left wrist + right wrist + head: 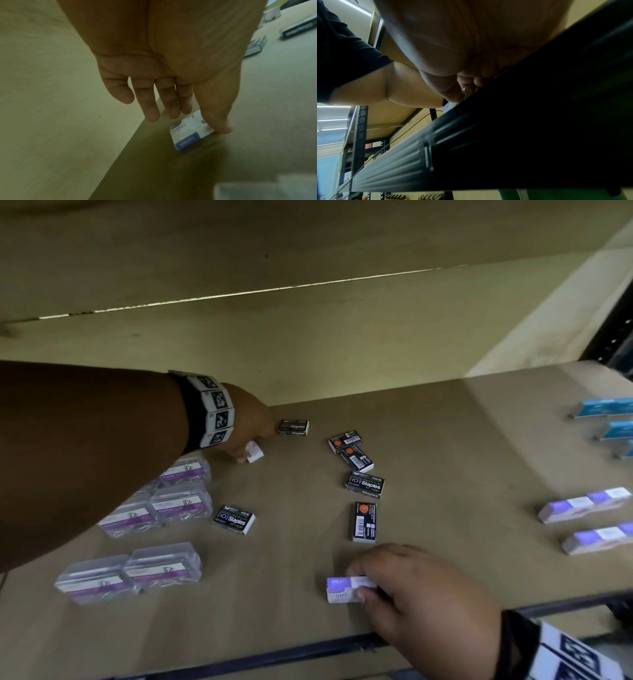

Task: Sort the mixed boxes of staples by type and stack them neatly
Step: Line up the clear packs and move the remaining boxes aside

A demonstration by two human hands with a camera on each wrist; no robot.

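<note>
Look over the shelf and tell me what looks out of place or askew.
The black staple boxes lie scattered mid-shelf at mixed angles, some label up, some barcode up, none stacked. The clear paper-clip boxes at left are no staples. Each hand, left and right, is on a white-and-blue box.
</note>
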